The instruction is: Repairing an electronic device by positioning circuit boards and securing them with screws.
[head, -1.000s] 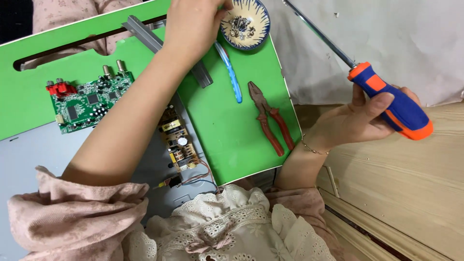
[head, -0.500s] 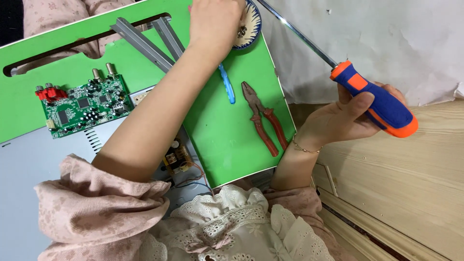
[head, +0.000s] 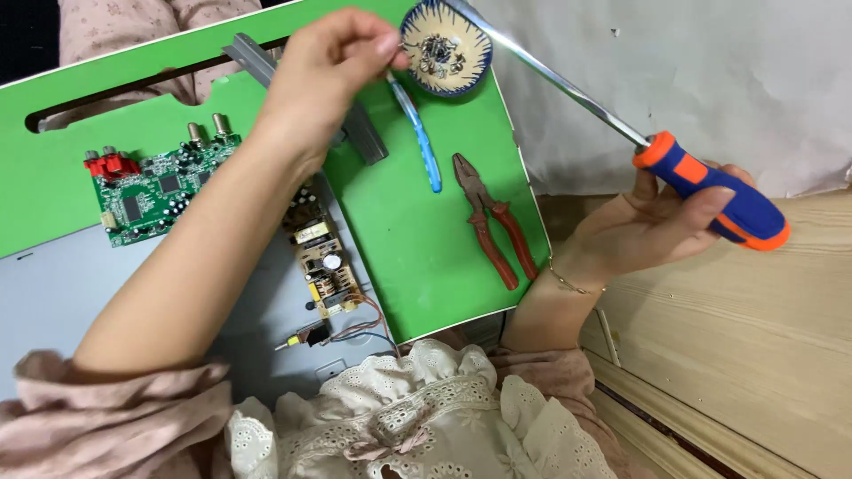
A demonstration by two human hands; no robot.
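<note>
Left hand withdrawn beside bowl, pinched | right hand grip holds screwdriver

A bright green tabletop with a long slot cut near its far edge carries the work. On it lie a green circuit board, a small patterned bowl, a blue-handled tool, red-handled pliers and a grey metal bar. A smaller brown board sits where the green meets a grey panel.

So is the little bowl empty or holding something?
Holding something: the bowl shows small dark bits inside, too small to identify.
</note>
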